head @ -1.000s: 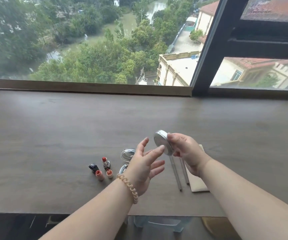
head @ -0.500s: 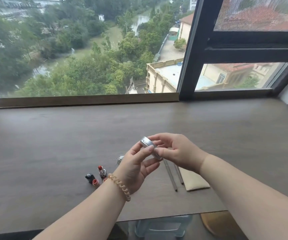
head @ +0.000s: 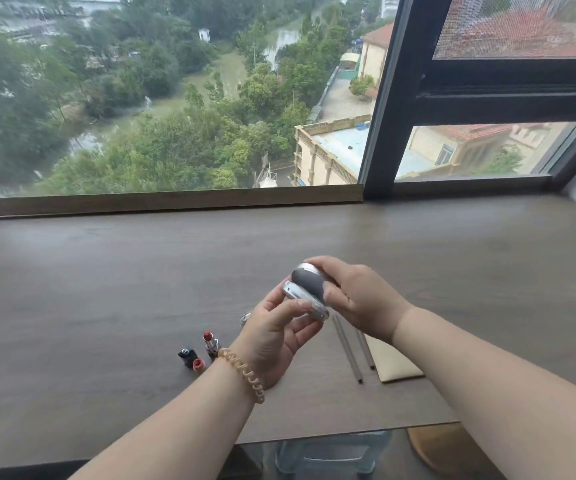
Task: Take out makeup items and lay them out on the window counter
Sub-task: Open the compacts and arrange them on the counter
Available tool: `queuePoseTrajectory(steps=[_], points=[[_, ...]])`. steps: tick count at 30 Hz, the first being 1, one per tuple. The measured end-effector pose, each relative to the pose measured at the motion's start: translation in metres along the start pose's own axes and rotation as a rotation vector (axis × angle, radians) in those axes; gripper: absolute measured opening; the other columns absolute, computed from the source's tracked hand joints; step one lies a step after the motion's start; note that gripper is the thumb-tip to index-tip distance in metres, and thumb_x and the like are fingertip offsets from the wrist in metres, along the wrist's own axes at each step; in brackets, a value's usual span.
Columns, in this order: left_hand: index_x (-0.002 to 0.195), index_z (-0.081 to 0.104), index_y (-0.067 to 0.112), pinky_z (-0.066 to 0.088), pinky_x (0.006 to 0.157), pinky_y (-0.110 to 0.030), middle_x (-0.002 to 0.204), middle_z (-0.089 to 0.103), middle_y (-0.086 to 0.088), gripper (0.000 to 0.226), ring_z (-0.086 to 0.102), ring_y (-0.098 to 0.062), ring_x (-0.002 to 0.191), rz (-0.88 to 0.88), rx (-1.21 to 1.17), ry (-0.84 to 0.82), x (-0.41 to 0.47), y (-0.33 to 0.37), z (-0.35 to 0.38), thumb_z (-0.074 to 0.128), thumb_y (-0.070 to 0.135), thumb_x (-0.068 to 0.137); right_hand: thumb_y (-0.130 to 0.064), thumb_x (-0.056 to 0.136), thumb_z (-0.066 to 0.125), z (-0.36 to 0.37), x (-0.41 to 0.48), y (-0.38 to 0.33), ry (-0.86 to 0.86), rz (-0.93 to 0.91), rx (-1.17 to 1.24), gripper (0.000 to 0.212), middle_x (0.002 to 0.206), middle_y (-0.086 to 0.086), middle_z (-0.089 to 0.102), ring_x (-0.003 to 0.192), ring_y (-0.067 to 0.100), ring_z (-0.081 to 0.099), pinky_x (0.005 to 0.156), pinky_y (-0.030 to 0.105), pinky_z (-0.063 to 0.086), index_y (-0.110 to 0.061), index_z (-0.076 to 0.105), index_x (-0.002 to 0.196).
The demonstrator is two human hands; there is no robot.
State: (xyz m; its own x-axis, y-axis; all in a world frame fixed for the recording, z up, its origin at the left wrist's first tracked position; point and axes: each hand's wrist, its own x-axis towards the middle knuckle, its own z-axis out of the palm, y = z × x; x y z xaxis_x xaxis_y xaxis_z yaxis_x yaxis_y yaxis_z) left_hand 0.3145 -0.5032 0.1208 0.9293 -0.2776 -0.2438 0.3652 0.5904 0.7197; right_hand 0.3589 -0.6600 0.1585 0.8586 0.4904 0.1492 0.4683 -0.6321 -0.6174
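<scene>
Silver compact [head: 305, 295]: round, metal-look case, held in the air above the middle of the tabletop [head: 106, 271], hinged partly open; a dark inner face shows between the two halves.
Left hand [head: 276, 336]: palm up under the lower half; fingers [head: 297, 306] curled onto its edge, grasping it.
Right hand [head: 359, 299]: fingers wrapped over the upper half from the right, grasping that half.
Laid out so far: lipstick [head: 210, 342] upright, bullet exposed, toward the near edge, left of the hands; black cap [head: 187, 355] and a small red-topped piece [head: 198, 364] just beside it.
Also on tabletop: two thin metal sticks [head: 349, 351] lying side by side, next to a cream pouch [head: 394, 363], right of centre near the front edge.
Partly hidden: a shiny round item [head: 245, 318] behind the left hand; cannot tell what it is.
Step, judged: compact is being opened or checked before it is set down; not yet on the tabletop.
Risk 1: smooth case held only at its rims; a slip would drop it on the hard tabletop.
Risk 2: lowering the left wrist could knock the upright lipstick over; it would roll toward the near edge.
Risk 3: set down open, the hinge may tip the case.
</scene>
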Motion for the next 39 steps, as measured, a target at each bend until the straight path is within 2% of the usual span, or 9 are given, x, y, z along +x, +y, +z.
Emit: queuePoseTrajectory(steps=[3,7,10,14,19,21,25,32,39], points=[[0.12,0.061,0.011,0.053,0.088,-0.036,0.107,0.062,-0.017,0.058,0.059,-0.035,0.098,-0.031,-0.04,-0.041,0.001,0.001,-0.004,0.068,0.011,0.062,-0.027,0.085,0.042,-0.002,0.002,0.007,-0.025,0.068,0.24,0.034,0.103,-0.004,0.069,0.097,0.012,0.062,0.085,0.028,0.048,-0.023,0.058,0.116],[0.125,0.057,0.023,0.058,0.076,-0.034,0.106,0.066,-0.017,0.061,0.067,-0.035,0.092,-0.136,0.007,-0.054,0.0,-0.003,-0.011,0.057,0.001,0.068,-0.021,0.093,0.052,0.001,0.009,0.013,0.11,0.179,0.395,0.016,0.089,-0.002,0.066,0.085,0.012,0.058,0.077,0.023,0.044,-0.014,0.064,0.101],[0.122,0.056,0.027,0.058,0.062,-0.027,0.099,0.071,-0.013,0.064,0.071,-0.03,0.081,-0.234,0.151,0.043,-0.001,-0.016,-0.016,0.058,-0.006,0.068,-0.02,0.093,0.054,0.008,0.011,0.022,0.1,0.244,0.365,0.013,0.08,-0.003,0.062,0.078,0.012,0.052,0.075,0.03,0.043,-0.013,0.065,0.096],[0.125,0.052,0.019,0.055,0.058,-0.025,0.094,0.068,-0.013,0.06,0.07,-0.025,0.069,-0.294,0.343,0.188,0.002,-0.033,-0.024,0.057,-0.017,0.076,-0.022,0.093,0.054,0.026,0.012,0.038,0.031,0.311,0.335,0.01,0.082,0.001,0.065,0.079,0.013,0.052,0.075,0.032,0.043,-0.021,0.063,0.091],[0.121,0.053,0.015,0.046,0.049,-0.021,0.076,0.065,-0.006,0.053,0.058,-0.013,0.053,-0.265,0.68,0.3,0.004,-0.052,-0.031,0.069,-0.003,0.074,-0.024,0.094,0.053,0.047,0.014,0.057,0.015,0.43,0.385,0.015,0.09,0.003,0.066,0.083,0.013,0.052,0.075,0.027,0.041,-0.016,0.066,0.093],[0.112,0.056,0.018,0.048,0.054,-0.022,0.078,0.067,0.001,0.045,0.06,-0.009,0.059,-0.234,0.917,0.324,0.006,-0.058,-0.034,0.075,0.009,0.072,-0.026,0.094,0.053,0.057,0.017,0.063,-0.027,0.461,0.38,0.015,0.088,-0.001,0.065,0.083,0.013,0.052,0.074,0.027,0.041,-0.018,0.066,0.093],[0.105,0.061,0.02,0.05,0.084,-0.028,0.097,0.069,0.004,0.043,0.063,-0.012,0.091,-0.156,1.301,0.342,0.008,-0.062,-0.038,0.079,0.032,0.068,-0.026,0.094,0.051,0.073,0.021,0.073,-0.083,0.503,0.372,0.014,0.088,-0.005,0.063,0.085,0.013,0.052,0.078,0.029,0.041,-0.023,0.064,0.092],[0.103,0.059,0.024,0.053,0.081,-0.035,0.101,0.067,0.006,0.047,0.063,-0.018,0.097,-0.231,1.605,0.359,0.014,-0.07,-0.045,0.067,0.056,0.071,-0.025,0.094,0.05,0.082,0.023,0.082,-0.129,0.546,0.374,0.014,0.096,-0.004,0.065,0.093,0.014,0.054,0.082,0.028,0.042,-0.024,0.064,0.094],[0.096,0.052,0.019,0.046,0.071,-0.031,0.103,0.067,-0.001,0.04,0.064,-0.026,0.097,-0.242,1.778,0.404,0.016,-0.081,-0.048,0.059,0.055,0.079,-0.021,0.095,0.05,0.091,0.025,0.082,-0.173,0.547,0.377,0.019,0.098,-0.001,0.064,0.091,0.013,0.053,0.077,0.025,0.038,-0.015,0.066,0.102]])
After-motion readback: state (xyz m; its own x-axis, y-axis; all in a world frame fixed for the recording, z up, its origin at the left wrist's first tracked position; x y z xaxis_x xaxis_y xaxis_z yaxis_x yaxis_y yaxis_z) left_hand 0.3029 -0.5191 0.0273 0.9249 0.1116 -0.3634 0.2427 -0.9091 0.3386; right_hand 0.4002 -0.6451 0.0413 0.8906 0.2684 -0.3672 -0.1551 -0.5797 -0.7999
